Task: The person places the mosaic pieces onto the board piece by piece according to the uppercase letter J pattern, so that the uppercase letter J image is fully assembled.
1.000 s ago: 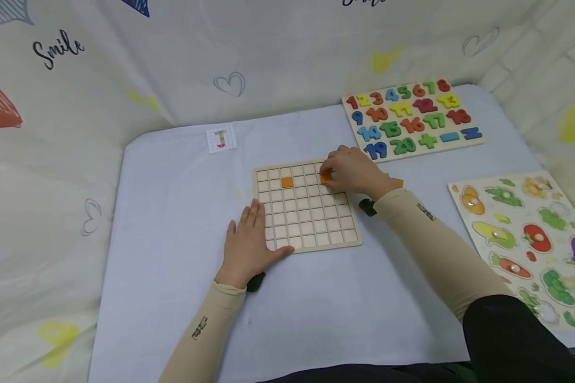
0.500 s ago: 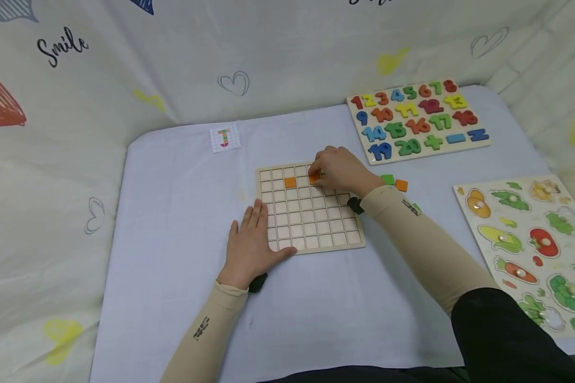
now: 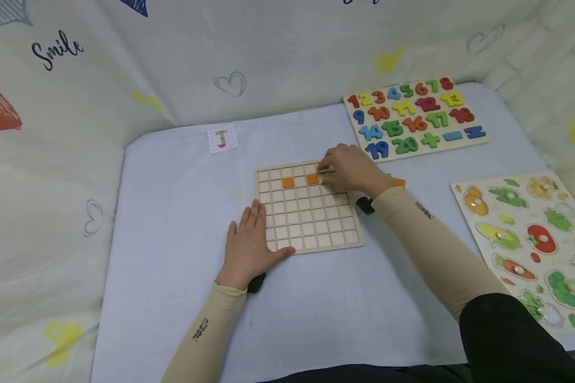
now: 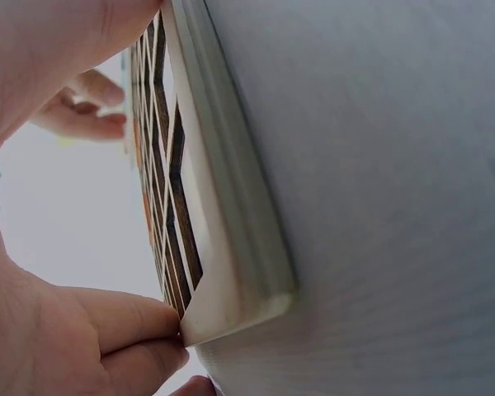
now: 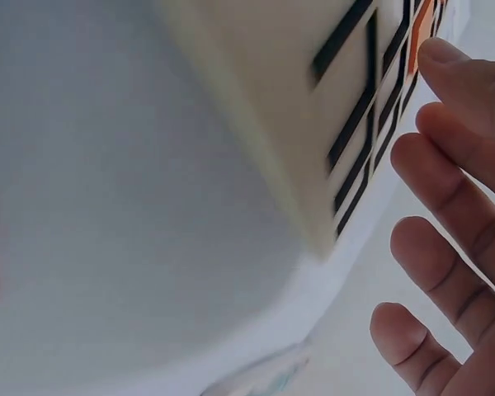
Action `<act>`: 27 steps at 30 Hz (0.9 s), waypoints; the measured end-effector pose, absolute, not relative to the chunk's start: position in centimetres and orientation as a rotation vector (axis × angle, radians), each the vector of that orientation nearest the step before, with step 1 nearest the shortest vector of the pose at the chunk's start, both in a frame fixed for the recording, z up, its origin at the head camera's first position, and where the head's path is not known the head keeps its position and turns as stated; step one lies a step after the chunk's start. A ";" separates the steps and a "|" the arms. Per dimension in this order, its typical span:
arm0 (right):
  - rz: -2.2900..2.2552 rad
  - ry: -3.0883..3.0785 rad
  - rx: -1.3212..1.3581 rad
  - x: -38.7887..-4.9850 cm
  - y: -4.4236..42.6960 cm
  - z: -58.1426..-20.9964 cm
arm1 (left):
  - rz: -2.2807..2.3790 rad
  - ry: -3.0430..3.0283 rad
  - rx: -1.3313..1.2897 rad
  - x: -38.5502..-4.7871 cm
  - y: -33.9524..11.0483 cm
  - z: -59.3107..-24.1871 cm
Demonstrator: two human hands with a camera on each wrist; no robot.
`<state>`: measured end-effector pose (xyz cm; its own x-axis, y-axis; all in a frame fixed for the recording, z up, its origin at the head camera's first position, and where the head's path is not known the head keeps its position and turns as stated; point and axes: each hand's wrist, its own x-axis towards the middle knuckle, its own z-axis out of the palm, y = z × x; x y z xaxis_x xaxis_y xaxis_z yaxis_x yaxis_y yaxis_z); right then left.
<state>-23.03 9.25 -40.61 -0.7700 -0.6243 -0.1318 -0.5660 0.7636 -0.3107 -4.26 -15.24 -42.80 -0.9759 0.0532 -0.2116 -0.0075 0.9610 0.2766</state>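
A square wooden grid board [image 3: 308, 229] lies on the white-covered table. My left hand [image 3: 249, 246] rests along its left edge with straight fingers, its thumb at the near edge. In the left wrist view, the thumb and fingers touch the board's frame [image 4: 223, 247]. Two orange square tiles sit in the second row of cells: one on the left [image 3: 288, 182], another farther right [image 3: 312, 179]. Just right of that second tile hovers my right hand [image 3: 352, 170], its fingers bent loosely. The right wrist view shows the thumb near the orange tile [image 5: 421, 35], and nothing appears held.
A small card with a coloured J [image 3: 222, 139] lies behind the board. Green [image 3: 388, 175] and orange [image 3: 400, 182] loose tiles are partly hidden by the right wrist. A number puzzle [image 3: 419, 148] is at the back right, a vegetable puzzle [image 3: 522, 255] at the right.
The right hand carried the second orange tile leftward into a second-row cell, let it go, and moved back slightly right. The left hand stays on the board.
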 end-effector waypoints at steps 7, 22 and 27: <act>-0.313 2.757 -0.841 -23.0 12.7 -40.5 | 0.432 2.879 0.026 -4.2 -15.3 -42.5; -0.243 2.760 -0.603 -22.3 19.2 -40.2 | 0.431 2.877 0.040 -4.0 -15.4 -42.7; -0.233 2.757 -0.575 -22.2 20.5 -40.3 | 0.443 2.882 0.046 -4.0 -15.3 -42.7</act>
